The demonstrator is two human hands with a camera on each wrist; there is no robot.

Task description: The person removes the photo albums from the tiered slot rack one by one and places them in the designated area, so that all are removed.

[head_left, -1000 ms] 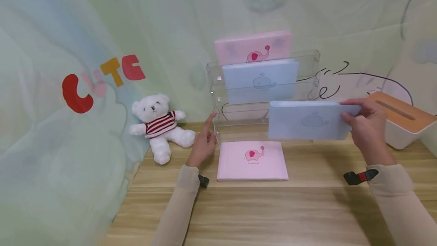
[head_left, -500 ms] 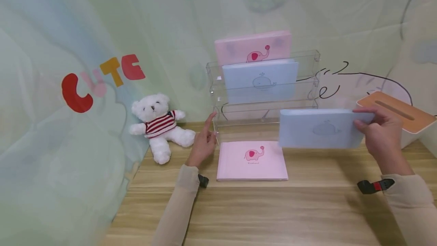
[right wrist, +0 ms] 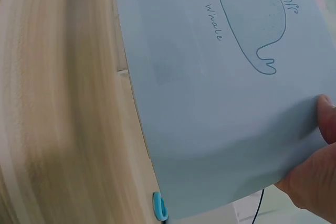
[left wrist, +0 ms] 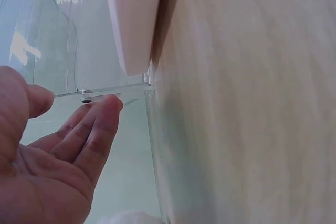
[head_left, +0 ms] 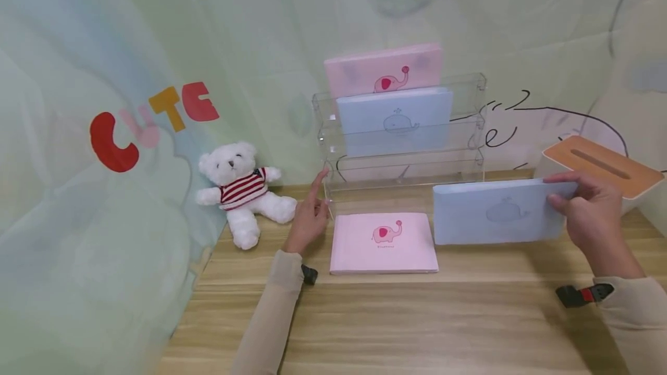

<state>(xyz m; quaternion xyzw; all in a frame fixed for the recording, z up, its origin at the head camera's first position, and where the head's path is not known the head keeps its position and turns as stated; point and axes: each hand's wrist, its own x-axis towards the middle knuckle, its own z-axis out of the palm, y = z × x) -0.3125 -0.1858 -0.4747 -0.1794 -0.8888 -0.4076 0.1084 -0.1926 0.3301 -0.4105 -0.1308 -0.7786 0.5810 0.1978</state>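
Note:
A thin blue book (head_left: 484,213) with a whale on its cover is in my right hand (head_left: 596,213). Thumb and fingers pinch its right end, in front of the tissue box. In the right wrist view the word "Whale" shows on the blue cover (right wrist: 184,103). My left hand (head_left: 307,221) is at the left side of a clear tiered rack (head_left: 401,175); in the left wrist view its fingertips (left wrist: 109,106) touch the side panel. A pink elephant book (head_left: 385,253) lies flat on the table before the rack. Another pink book (head_left: 359,74) and a blue one (head_left: 365,132) stand in the rack's upper tiers.
A white teddy bear (head_left: 239,190) in a striped shirt sits left of the rack. At the right stands a white tissue box (head_left: 604,161) with an orange lid. Behind hangs a printed cloth (head_left: 260,28). A small teal loop (right wrist: 159,206) shows in the right wrist view.
My right hand has moved right and down toward the table with the blue book, away from the rack. My left hand has stayed at the rack's side.

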